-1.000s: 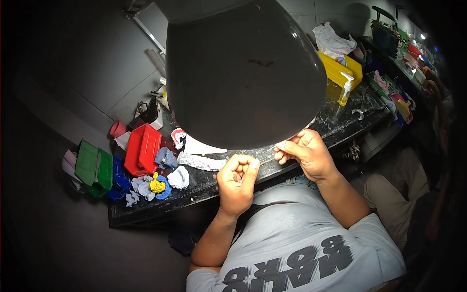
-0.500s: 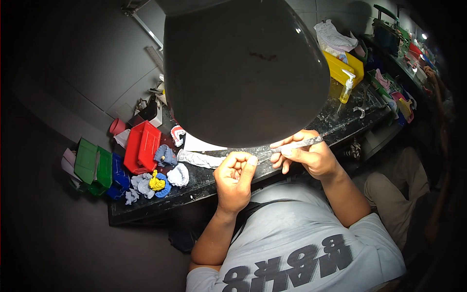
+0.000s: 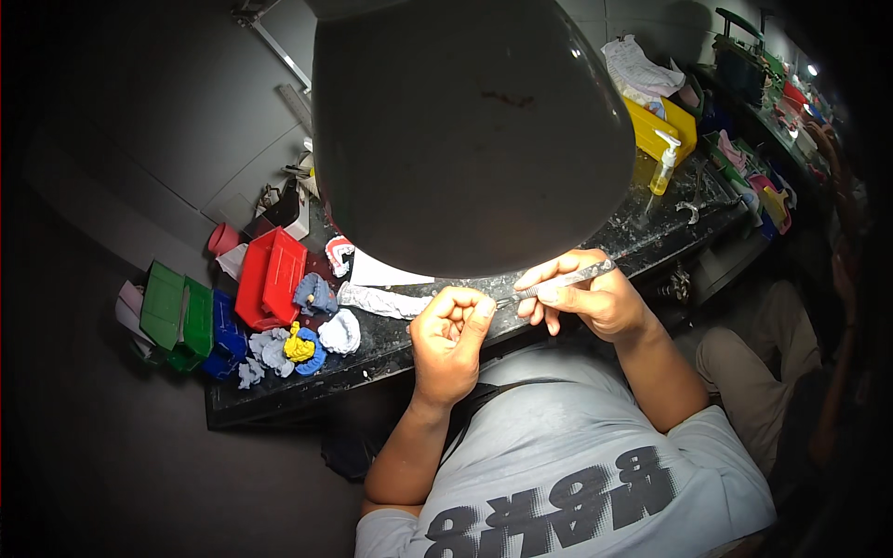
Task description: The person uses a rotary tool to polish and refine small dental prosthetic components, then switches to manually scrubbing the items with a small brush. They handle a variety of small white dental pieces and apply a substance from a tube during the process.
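My right hand [image 3: 590,298] grips a slim grey instrument [image 3: 585,275] slanting down toward my left fingertips. My left hand [image 3: 447,342] is closed in a pinch beside the tool's tip; I cannot make out what, if anything, is in it. Both hands are just below a large dark hood [image 3: 472,139] that hides much of the bench. To the left on the black worktop [image 3: 391,358] lie a crumpled whitish roll [image 3: 381,300], a red-and-white dental-model-like piece [image 3: 338,255], a white mould [image 3: 340,331], and several grey, blue and yellow putty-like lumps [image 3: 299,343].
A red bin [image 3: 270,277] and green bins [image 3: 165,314] stand at the left. A yellow bin [image 3: 663,127], pump bottle [image 3: 664,167] and wrench-like tool [image 3: 692,210] sit at the right, near another cluttered bench [image 3: 791,121]. A person's trousered legs [image 3: 758,372] show at right.
The grey instrument has appeared in my right hand and now angles toward my left fingers. My left hand has shifted slightly left and stays pinched.
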Tool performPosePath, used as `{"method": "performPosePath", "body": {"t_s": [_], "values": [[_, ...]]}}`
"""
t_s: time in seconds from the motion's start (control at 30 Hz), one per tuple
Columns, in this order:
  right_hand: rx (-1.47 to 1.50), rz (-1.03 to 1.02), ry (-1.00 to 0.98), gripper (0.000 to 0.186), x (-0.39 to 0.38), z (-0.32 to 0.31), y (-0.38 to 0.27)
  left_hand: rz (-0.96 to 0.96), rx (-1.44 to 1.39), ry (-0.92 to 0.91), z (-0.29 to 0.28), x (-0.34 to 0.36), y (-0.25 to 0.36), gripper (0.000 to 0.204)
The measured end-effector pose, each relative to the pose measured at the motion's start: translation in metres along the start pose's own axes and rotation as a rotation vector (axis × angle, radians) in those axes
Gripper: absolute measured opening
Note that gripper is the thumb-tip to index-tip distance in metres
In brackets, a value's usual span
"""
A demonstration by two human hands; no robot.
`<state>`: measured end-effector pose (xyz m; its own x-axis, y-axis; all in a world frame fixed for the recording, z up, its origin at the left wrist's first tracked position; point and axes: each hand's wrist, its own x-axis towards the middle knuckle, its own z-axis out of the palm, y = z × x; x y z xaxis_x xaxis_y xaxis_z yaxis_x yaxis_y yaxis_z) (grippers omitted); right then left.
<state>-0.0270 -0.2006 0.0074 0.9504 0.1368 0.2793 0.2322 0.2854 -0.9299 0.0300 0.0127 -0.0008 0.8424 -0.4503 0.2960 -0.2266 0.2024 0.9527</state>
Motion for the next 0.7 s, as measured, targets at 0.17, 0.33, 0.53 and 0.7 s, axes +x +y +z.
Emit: {"method": "performPosePath", "body": {"t_s": [0.17,0.33,0.53,0.7], "values": [[-0.013,0.002,0.005,0.025,-0.0009,-0.0036,-0.0016,0.016,-0.068,-0.012,-0.0027,0.0006,-0.0026,0.007],[-0.015,0.01,0.012,0.025,-0.0013,-0.0021,-0.0044,0.018,-0.05,-0.018,-0.0018,0.0006,-0.0018,0.008],[-0.058,-0.036,0.018,0.025,-0.0008,0.002,-0.0043,-0.013,-0.057,-0.015,0.0005,0.0005,0.0026,0.004],[-0.078,-0.041,0.006,0.024,-0.0011,0.0013,-0.0028,-0.013,-0.062,-0.022,-0.0002,-0.0005,0.0009,0.004]]}}
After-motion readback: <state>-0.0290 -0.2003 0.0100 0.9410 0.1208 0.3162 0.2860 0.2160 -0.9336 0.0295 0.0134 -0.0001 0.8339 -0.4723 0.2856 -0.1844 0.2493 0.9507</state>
